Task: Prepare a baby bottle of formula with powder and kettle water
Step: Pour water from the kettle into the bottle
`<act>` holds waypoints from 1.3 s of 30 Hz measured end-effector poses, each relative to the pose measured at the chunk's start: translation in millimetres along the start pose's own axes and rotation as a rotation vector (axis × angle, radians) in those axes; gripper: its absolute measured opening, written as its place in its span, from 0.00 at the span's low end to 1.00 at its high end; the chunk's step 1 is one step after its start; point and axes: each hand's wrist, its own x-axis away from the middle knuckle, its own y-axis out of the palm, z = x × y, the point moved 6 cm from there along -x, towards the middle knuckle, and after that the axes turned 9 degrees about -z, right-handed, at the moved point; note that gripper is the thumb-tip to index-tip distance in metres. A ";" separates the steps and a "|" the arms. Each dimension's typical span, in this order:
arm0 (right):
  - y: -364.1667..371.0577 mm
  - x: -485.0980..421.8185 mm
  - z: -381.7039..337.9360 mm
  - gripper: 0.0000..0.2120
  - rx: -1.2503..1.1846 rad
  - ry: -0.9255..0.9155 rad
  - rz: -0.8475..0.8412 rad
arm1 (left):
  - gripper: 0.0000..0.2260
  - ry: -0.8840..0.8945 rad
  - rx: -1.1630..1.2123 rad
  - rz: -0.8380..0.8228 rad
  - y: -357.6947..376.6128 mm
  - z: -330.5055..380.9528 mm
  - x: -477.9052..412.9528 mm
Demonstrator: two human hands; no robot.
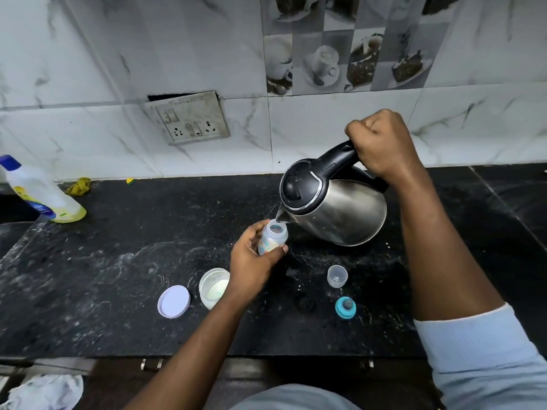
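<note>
My left hand [251,263] grips a small clear baby bottle [273,236] with a printed pattern, its mouth open and upright on the black counter [118,261]. My right hand [381,143] is closed round the black handle of a steel kettle [337,211], which is tilted left with its spout right over the bottle's mouth. A clear tub of white powder [213,287] stands open just left of my left wrist, its white lid [173,301] beside it. The teal bottle collar with teat [345,307] and a clear cap [337,276] lie to the right.
A dish-soap bottle [41,192] with a blue cap stands at the far left, by a yellow-green rag [78,184]. A wall socket plate [189,116] is on the marble backsplash. The counter's front edge runs below my forearms.
</note>
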 end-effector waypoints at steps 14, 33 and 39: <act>2.2 1.3 4.0 0.21 0.143 0.006 -0.029 | 0.26 -0.005 0.051 -0.034 6.2 -6.3 -2.6; 3.0 -3.6 6.1 0.21 0.143 0.028 -0.024 | 0.26 -0.011 0.065 -0.039 4.2 -13.7 -8.4; 1.4 -3.5 5.3 0.21 0.151 0.034 -0.021 | 0.26 -0.012 0.075 -0.044 2.5 -13.6 -7.7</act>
